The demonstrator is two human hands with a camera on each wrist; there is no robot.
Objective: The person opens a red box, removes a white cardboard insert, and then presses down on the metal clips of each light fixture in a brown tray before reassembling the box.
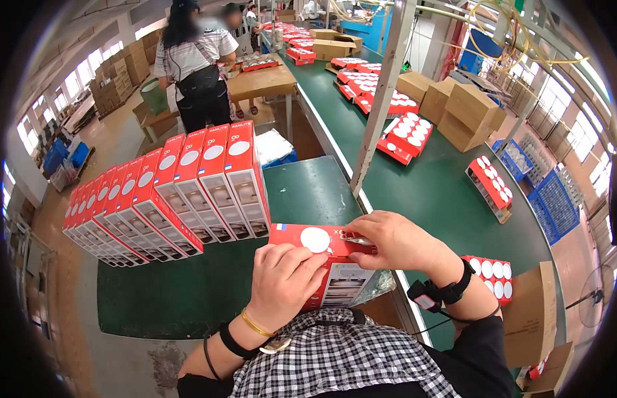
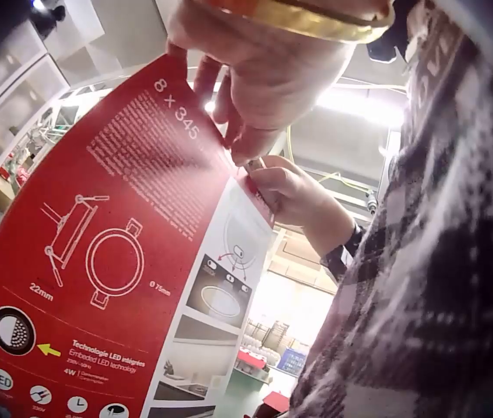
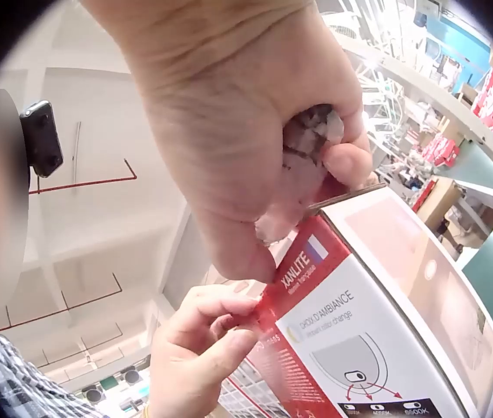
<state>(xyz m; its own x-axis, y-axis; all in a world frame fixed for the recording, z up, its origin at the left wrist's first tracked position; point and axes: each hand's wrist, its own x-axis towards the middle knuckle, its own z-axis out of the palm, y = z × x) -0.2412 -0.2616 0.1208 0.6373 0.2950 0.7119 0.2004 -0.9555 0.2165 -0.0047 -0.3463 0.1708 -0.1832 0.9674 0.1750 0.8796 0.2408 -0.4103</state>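
Observation:
A red and white box (image 1: 332, 272) stands upright at the near edge of the green table, against the checked apron. Over its top near edge lie the bent fingers of my left hand (image 1: 282, 282); in the right wrist view the thumb and forefinger of that left hand (image 3: 196, 357) pinch the box's edge. At the top's other end, my right hand (image 1: 401, 245) touches the box (image 3: 351, 322) with its fingertips. Curled in the right hand (image 3: 220, 131) is a small shiny, clear crumpled piece (image 3: 303, 157). In the left wrist view the box's printed side (image 2: 98, 235) faces the camera.
A row of similar upright boxes (image 1: 213, 166) stands on the green table (image 1: 189, 285) to the left. On the conveyor (image 1: 448, 192) at the right are red trays of white discs (image 1: 409, 132) and open cartons (image 1: 469, 113). A metal post (image 1: 381, 99) rises beyond the box. People stand farther back.

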